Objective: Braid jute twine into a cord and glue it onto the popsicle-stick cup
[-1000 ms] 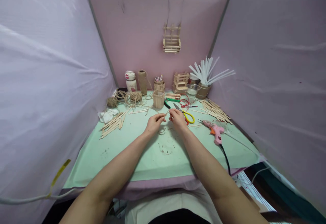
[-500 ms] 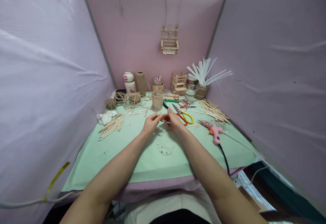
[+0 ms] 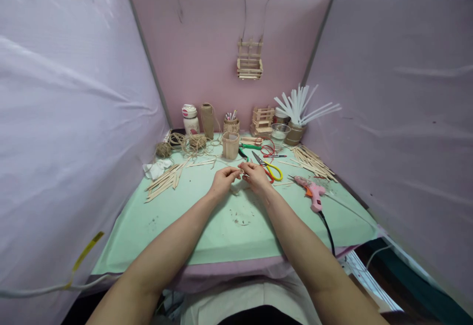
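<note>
My left hand (image 3: 222, 181) is closed in a pinch, fingertips nearly touching those of my right hand (image 3: 254, 175). Between them they hold a small tan piece of twine (image 3: 241, 171), partly covered by the fingers. A loose strand shows on the green cloth just below the hands. Beyond them stands an open box of craft sticks (image 3: 230, 146). Close to my right hand lie the scissors (image 3: 272, 169) with yellow and red handles, and behind these are green-handled pliers (image 3: 251, 146).
A pink glue gun (image 3: 313, 192) with a black cord lies at right. Wooden sticks are piled at left (image 3: 164, 182) and right (image 3: 314, 162). Tangled twine (image 3: 181, 141), a white bottle (image 3: 190, 119), a clear cup (image 3: 280, 132) and a pot of white glue sticks (image 3: 294, 133) stand or lie at the back.
My right hand's fingers have shifted and now pinch beside the left fingertips, showing the small tan piece between them. The whole view has moved slightly.
</note>
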A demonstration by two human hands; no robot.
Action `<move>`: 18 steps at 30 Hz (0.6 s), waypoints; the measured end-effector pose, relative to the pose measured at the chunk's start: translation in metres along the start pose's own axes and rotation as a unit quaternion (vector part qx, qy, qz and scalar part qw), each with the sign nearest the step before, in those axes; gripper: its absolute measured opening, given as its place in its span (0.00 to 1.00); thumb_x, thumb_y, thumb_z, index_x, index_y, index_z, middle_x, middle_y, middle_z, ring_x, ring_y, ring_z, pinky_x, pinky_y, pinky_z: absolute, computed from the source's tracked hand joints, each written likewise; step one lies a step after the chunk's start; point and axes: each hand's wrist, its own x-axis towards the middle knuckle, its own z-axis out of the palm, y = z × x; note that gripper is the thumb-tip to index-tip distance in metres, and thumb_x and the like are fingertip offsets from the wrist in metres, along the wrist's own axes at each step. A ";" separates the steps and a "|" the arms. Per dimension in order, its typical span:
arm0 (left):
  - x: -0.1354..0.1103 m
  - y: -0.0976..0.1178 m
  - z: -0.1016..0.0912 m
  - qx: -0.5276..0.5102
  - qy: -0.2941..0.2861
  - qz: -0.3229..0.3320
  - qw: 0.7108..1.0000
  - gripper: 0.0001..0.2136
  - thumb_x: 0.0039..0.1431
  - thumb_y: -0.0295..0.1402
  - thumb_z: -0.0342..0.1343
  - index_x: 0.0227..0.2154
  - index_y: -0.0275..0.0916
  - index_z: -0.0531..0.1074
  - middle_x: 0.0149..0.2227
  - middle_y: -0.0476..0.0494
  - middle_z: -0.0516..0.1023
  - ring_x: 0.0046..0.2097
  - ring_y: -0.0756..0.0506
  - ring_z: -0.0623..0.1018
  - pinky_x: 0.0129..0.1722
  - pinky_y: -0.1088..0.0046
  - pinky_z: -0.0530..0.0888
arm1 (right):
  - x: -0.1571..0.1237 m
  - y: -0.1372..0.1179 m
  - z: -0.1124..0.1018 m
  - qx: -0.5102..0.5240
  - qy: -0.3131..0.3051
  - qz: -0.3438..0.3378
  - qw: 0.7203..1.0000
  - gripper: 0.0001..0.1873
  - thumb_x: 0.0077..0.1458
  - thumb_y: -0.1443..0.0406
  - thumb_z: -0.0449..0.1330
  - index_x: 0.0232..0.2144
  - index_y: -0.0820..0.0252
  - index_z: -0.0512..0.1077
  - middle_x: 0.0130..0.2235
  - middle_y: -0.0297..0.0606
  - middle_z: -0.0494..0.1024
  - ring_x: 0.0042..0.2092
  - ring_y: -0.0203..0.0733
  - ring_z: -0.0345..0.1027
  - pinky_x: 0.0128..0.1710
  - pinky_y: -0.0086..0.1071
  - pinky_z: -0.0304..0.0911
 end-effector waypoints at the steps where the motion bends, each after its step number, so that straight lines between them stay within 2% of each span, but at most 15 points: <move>1: 0.000 0.001 0.000 0.009 0.001 0.007 1.000 0.10 0.47 0.39 0.57 0.25 0.35 0.74 0.24 0.49 0.73 0.26 0.52 0.65 0.27 0.74 0.65 | 0.000 0.000 0.000 0.004 0.011 -0.003 1.000 0.20 0.36 0.50 0.65 0.24 0.61 0.72 0.22 0.31 0.68 0.25 0.31 0.59 0.24 0.26 0.55; 4: -0.002 0.002 0.002 0.020 0.003 0.026 0.999 0.10 0.47 0.37 0.56 0.25 0.35 0.75 0.24 0.48 0.74 0.28 0.51 0.68 0.30 0.73 0.67 | 0.001 0.000 -0.002 0.002 0.024 0.002 1.000 0.20 0.36 0.49 0.64 0.25 0.60 0.72 0.21 0.31 0.67 0.24 0.32 0.58 0.23 0.27 0.55; 7: -0.002 0.001 0.002 0.024 0.012 0.032 0.999 0.10 0.48 0.38 0.56 0.27 0.35 0.75 0.25 0.47 0.74 0.28 0.51 0.69 0.30 0.74 0.68 | 0.003 0.000 -0.005 -0.066 0.021 -0.001 0.998 0.20 0.40 0.49 0.61 0.25 0.60 0.71 0.22 0.32 0.68 0.25 0.33 0.58 0.24 0.27 0.54; 9: -0.001 -0.002 0.001 0.030 0.024 0.035 0.999 0.11 0.49 0.39 0.55 0.28 0.35 0.75 0.25 0.47 0.74 0.28 0.51 0.69 0.30 0.74 0.68 | 0.004 0.001 -0.007 -0.146 0.056 -0.042 0.987 0.19 0.44 0.49 0.58 0.24 0.60 0.71 0.23 0.33 0.69 0.27 0.36 0.60 0.26 0.29 0.55; 12: 0.001 -0.006 -0.002 0.033 0.057 0.028 0.997 0.12 0.50 0.39 0.54 0.31 0.35 0.75 0.27 0.46 0.75 0.29 0.50 0.71 0.30 0.74 0.69 | 0.002 0.000 -0.007 -0.256 0.124 -0.170 0.943 0.13 0.48 0.56 0.56 0.31 0.60 0.70 0.29 0.36 0.70 0.32 0.39 0.62 0.33 0.32 0.58; 13: 0.002 -0.007 -0.003 0.032 0.067 0.024 0.997 0.12 0.50 0.39 0.54 0.32 0.35 0.75 0.27 0.46 0.76 0.30 0.50 0.71 0.31 0.74 0.70 | 0.000 -0.001 -0.006 -0.283 0.122 -0.219 0.926 0.12 0.49 0.60 0.56 0.34 0.60 0.70 0.32 0.37 0.70 0.34 0.40 0.63 0.35 0.33 0.59; 15: 0.004 -0.009 -0.005 0.026 0.075 0.022 0.997 0.12 0.50 0.38 0.54 0.34 0.35 0.75 0.29 0.45 0.77 0.31 0.49 0.72 0.33 0.73 0.71 | -0.004 -0.003 -0.003 -0.329 0.068 -0.298 0.894 0.14 0.49 0.66 0.54 0.40 0.58 0.69 0.39 0.40 0.68 0.37 0.40 0.63 0.38 0.34 0.60; 18: 0.005 -0.011 -0.005 0.017 0.067 0.025 0.997 0.13 0.50 0.35 0.53 0.36 0.34 0.75 0.31 0.43 0.77 0.30 0.50 0.73 0.34 0.72 0.71 | -0.010 -0.006 0.001 -0.375 -0.019 -0.349 0.859 0.15 0.51 0.70 0.51 0.41 0.55 0.70 0.43 0.42 0.66 0.41 0.42 0.63 0.40 0.35 0.61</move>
